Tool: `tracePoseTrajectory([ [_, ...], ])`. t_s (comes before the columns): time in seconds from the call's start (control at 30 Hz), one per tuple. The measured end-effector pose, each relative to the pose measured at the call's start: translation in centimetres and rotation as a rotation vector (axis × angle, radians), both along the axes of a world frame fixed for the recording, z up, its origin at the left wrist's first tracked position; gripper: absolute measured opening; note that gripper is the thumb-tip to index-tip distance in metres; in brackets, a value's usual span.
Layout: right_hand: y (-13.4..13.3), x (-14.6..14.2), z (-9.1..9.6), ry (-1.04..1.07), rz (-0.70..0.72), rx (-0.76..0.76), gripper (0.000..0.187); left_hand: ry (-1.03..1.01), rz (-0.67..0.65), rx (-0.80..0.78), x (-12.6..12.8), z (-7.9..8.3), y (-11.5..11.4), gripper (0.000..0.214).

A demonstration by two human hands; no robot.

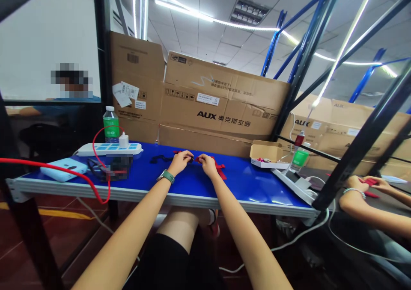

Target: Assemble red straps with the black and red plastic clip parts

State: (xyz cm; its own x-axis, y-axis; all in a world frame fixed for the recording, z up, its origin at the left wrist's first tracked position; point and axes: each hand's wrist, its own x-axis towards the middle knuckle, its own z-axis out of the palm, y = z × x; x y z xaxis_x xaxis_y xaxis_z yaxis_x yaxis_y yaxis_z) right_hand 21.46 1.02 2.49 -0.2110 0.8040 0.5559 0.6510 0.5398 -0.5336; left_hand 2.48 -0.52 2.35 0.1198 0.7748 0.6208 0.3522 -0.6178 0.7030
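At far left of the blue workbench lie a light-blue power bank and a red cable. Behind them stand a white power strip and a green-label water bottle. Further right, a black cord lies on the bench, just left of the L hand, which wears a green-strap watch.

L fingertips seem pressed together on a small dark piece, but exact shape is too small to tell. R hand is just beside it, its fingers closed in a pinch on a red strap, approx. at the middle of the bench. The strap's long axis runs roughly left to right, and its longer tail goes right and slightly toward the person, so R hand is nearer to it.

Further right is an open cardboard box w/ small red bits. At far right, a co-worker's hands hold a red piece.
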Motion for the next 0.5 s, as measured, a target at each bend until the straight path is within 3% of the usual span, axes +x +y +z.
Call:
tracePoseTrajectory([
  [0.3, -0.88, -0.54, 0.12, 0.016, 0.289, -0.062, 0.017, 0.012, -0.006, 0.029, -0.08, -0.23, 0.48, 0.019],
  [0.5, -0.58, -0.55, -0.01, 0.154, 0.288, -0.077, 0.019, -0.025, -0.015, 0.025, -0.05, -0.35, 0.74, 0.019],
])
